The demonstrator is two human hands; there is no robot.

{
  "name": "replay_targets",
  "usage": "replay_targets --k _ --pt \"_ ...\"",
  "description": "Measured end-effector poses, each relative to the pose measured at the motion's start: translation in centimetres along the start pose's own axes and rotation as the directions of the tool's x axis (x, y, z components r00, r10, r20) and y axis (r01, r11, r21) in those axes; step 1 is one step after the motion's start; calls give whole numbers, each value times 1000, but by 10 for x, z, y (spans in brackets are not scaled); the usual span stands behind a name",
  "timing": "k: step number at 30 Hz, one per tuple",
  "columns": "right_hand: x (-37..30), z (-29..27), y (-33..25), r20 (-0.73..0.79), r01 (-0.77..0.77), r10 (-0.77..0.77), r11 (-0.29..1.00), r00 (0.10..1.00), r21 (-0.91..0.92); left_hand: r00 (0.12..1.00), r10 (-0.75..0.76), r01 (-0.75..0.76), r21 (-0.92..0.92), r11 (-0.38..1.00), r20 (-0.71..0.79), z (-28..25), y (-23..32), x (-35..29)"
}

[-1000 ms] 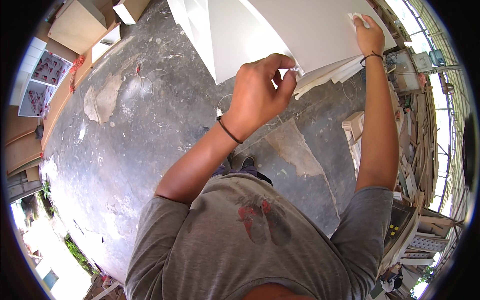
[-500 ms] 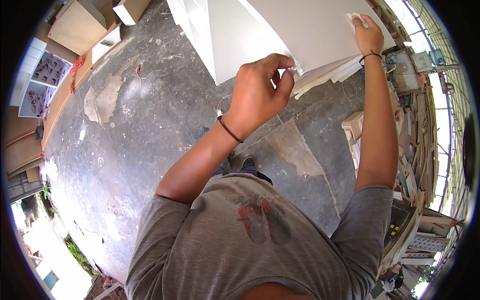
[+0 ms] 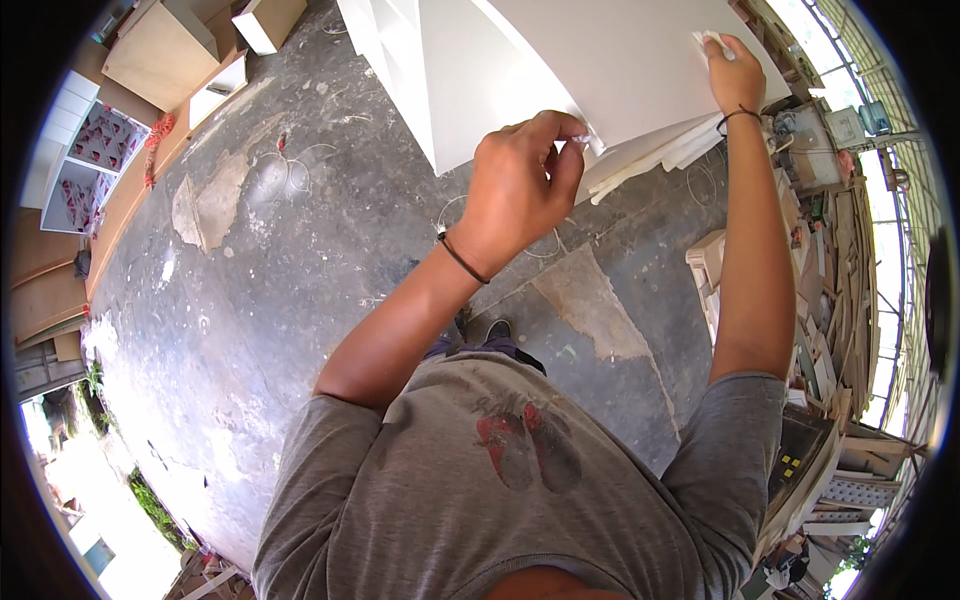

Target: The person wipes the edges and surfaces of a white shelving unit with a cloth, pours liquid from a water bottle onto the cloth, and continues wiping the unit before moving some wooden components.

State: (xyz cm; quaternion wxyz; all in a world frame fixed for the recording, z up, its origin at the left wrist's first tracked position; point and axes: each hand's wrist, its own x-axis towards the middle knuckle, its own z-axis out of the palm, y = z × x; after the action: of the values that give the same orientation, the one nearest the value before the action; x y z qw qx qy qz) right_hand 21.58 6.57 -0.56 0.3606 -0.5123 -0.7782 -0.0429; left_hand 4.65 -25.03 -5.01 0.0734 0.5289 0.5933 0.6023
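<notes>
A large white panel (image 3: 650, 70) fills the top of the view, its near corner pointing toward me. Beside that corner, my left hand (image 3: 522, 185) is closed in a pinch, thumb and forefinger on a small white scrap (image 3: 583, 139); its material is hard to make out. Farther off to the right, my right hand (image 3: 738, 75) rests on the panel's surface, with its fingers closed on a crumpled white wad (image 3: 706, 40) that looks like cloth or tissue. Left of the panel stands a white open-sided cabinet piece (image 3: 450, 85).
Several white strips (image 3: 655, 160) stick out beneath the panel's near edge. Scrap wood (image 3: 835, 290) is piled along the right side. Wooden boxes (image 3: 165, 55) and a white shelf unit (image 3: 85, 180) stand at the left. Thin cord (image 3: 298, 175) lies on the stained concrete floor (image 3: 330, 240).
My left hand has dipped very slightly at the panel's corner, still pinched. My right hand stays nearly in place on the panel with the wad.
</notes>
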Motion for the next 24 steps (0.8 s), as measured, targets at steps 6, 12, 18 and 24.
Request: replay_targets --k 6,12,18,24 --pt "-6 -4 -14 14 -28 27 1000 1000 9 994 102 -96 141 985 -37 5 -5 3" --pt "-11 -13 -17 7 -46 46 999 999 -3 999 27 -27 11 1000 -44 7 1 -2" --pt "-9 -6 -21 12 -42 42 999 999 18 999 44 -42 74 996 -29 2 1 0" --pt "-4 -1 -8 5 -7 7 1000 1000 11 999 1 -1 5 1000 -39 2 0 4"
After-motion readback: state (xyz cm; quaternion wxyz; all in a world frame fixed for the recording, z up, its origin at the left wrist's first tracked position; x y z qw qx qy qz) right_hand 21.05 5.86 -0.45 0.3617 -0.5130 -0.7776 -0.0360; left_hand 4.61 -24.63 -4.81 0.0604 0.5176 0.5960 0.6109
